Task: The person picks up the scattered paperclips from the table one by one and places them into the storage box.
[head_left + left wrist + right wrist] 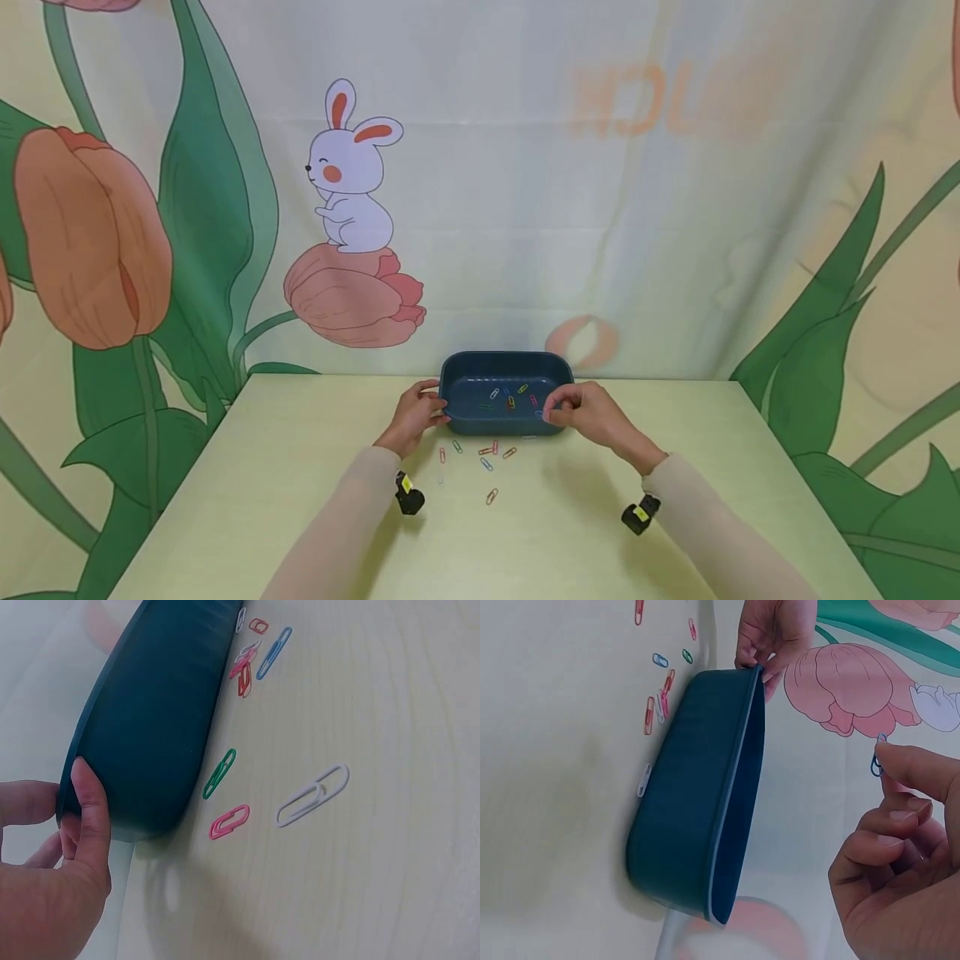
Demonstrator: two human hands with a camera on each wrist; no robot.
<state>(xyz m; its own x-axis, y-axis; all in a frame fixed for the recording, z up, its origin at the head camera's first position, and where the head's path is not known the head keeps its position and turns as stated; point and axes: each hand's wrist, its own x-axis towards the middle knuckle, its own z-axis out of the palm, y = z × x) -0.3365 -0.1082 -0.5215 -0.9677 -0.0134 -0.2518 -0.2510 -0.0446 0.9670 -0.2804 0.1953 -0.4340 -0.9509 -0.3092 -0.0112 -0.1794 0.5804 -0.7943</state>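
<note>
A dark blue-green plastic box (495, 427) stands at the table's far edge. Its left end is gripped by my left hand (414, 417), thumb on the outer wall and fingers over the rim. Above the box's right end, my right hand (597, 414) pinches a blue paper clip (876, 766) between thumb and forefinger. Several coloured clips lie inside the box, among them a yellow clip (522, 389) and an orange clip (512, 402). In front of it are a green clip (220, 774), a pink clip (229, 822), a white clip (313, 796) and a blue clip (274, 654).
A red clip (492, 497) lies nearest me on the pale table (525, 542). Another white clip (643, 781) lies close against the box's front wall. Behind the table hangs a curtain (495, 250) printed with tulips and a rabbit.
</note>
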